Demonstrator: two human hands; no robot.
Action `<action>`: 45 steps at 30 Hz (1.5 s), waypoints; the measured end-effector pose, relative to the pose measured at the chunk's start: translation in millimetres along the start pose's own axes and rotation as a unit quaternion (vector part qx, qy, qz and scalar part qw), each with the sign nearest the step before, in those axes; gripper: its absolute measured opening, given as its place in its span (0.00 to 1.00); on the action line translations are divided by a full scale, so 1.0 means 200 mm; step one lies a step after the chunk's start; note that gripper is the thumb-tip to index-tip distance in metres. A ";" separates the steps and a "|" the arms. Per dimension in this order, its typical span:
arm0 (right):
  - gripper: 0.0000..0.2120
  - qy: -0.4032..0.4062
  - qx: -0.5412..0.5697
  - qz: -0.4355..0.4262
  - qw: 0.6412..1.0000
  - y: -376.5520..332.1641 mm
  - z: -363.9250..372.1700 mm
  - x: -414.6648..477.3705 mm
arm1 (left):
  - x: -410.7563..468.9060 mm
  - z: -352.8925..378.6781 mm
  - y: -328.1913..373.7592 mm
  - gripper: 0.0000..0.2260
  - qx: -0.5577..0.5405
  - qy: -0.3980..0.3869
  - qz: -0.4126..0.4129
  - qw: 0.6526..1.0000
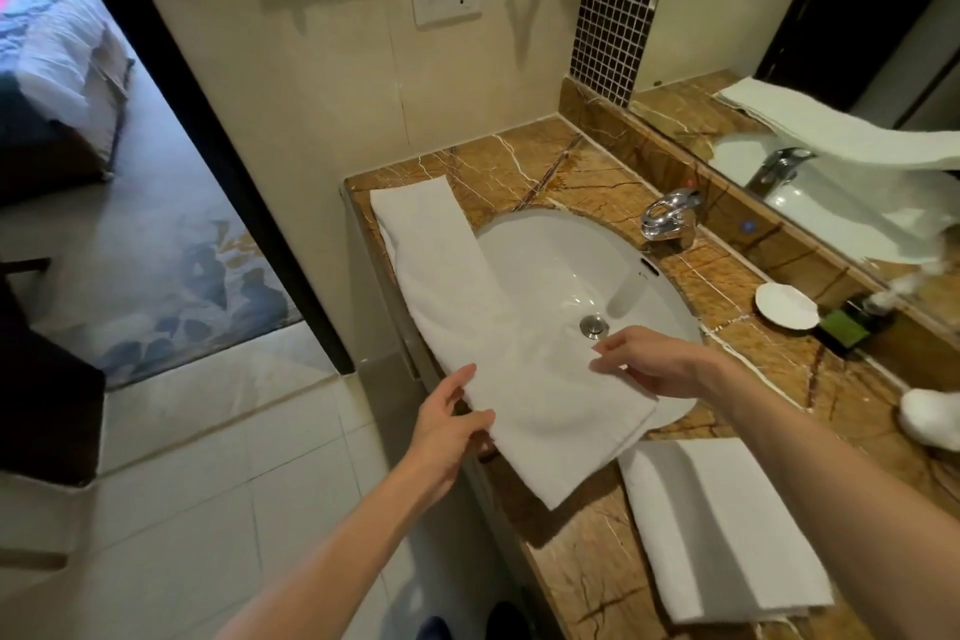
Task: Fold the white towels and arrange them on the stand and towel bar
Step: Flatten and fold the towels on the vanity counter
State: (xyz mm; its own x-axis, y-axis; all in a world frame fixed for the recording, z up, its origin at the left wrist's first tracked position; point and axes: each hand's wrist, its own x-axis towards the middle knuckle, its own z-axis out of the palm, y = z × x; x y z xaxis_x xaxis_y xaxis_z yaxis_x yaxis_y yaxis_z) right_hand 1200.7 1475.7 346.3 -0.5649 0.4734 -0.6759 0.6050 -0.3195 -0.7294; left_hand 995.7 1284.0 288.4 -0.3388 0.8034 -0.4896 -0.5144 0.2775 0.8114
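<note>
We see long white towel point(467, 296), folded into narrow strip, lying along worktop point(587, 556) front edge, overlapping sink point(561, 265) rim. Our left hand point(452, 424) grips its near end at that edge, thumb on top. Our right hand point(649, 361) pinches its sink-side edge, near drain point(594, 326). Second folded towel point(727, 530) lies flat beside it at front edge. Tap point(670, 216) at sink's back rim; small white dish point(785, 306) by worktop back edge.

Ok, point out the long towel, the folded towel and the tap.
long towel point(457, 286): head view, its middle stretch
folded towel point(722, 530): head view, centre of its top
tap point(670, 218): head view, chrome body
</note>
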 end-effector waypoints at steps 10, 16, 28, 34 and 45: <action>0.08 0.028 -0.125 0.063 0.990 0.19 -0.03 0.09 | -0.02 0.07 -0.17 0.27 0.054 0.046 -0.029 0.997; 0.16 0.047 -0.188 0.093 0.977 0.27 0.01 0.15 | -0.01 0.06 -0.23 0.27 0.095 0.081 -0.041 0.991; 0.23 0.152 -0.417 -0.111 0.889 0.20 0.16 0.32 | 0.14 0.03 -0.18 0.27 0.668 -0.005 0.158 0.727; 0.27 0.082 -0.564 -0.195 0.798 0.24 0.30 0.38 | 0.25 -0.02 -0.20 0.29 0.791 -0.061 0.131 0.595; 0.17 0.115 -0.509 -0.235 0.820 0.14 0.32 0.50 | 0.33 -0.05 -0.17 0.29 0.789 -0.049 0.143 0.596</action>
State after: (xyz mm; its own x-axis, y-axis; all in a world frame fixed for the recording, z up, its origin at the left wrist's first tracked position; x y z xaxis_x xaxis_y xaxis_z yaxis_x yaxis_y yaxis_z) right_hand 1124.7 1461.1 251.7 -0.8204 0.5268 -0.2222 0.5712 0.7380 -0.3593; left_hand 982.6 1322.9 225.3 -0.1482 0.9423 -0.3001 0.9600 0.2100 0.1854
